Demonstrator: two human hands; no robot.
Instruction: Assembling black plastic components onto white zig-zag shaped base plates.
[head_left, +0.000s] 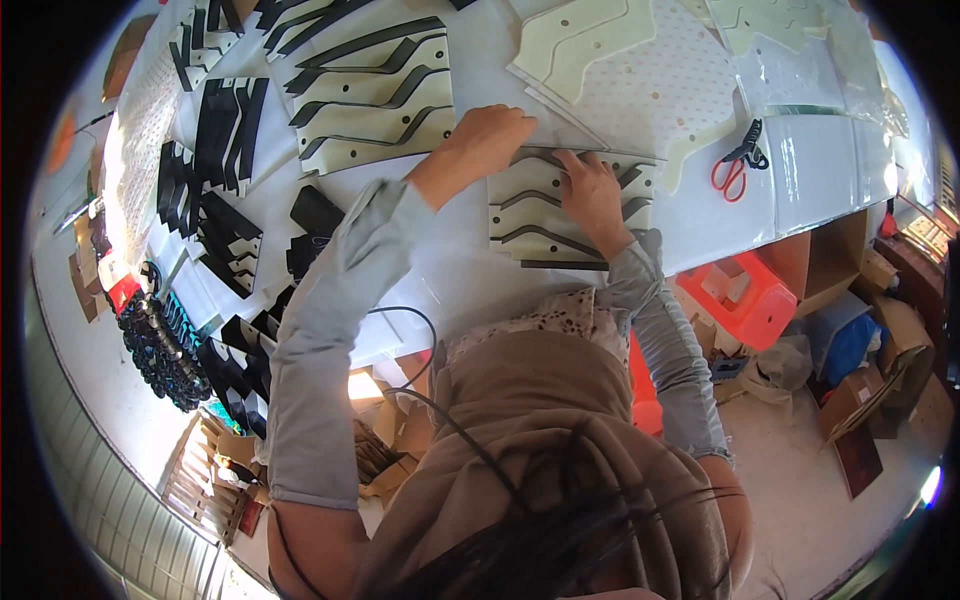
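Observation:
In front of me lies a cream panel [512,220] with small holes and several dark wavy strips across it. My left hand [490,140] is closed above its far left corner, the fingers curled together; whatever they may hold is hidden. My right hand [592,195] rests on the panel with fingers apart, its fingertips by the dark strip [630,158] along the far edge. Another cream panel [372,95] bearing similar black wavy strips lies beyond my left forearm. Bare cream sheets with wavy edges [585,45] are at the far side of the table.
Red-handled scissors [735,172] lie on the white table [690,225] to the right. Bundles of black strips [228,130] and a black object [316,212] are at the left. A red stool [745,300] and cardboard boxes [838,250] stand below on the right. A black cable [436,345] hangs near my waist.

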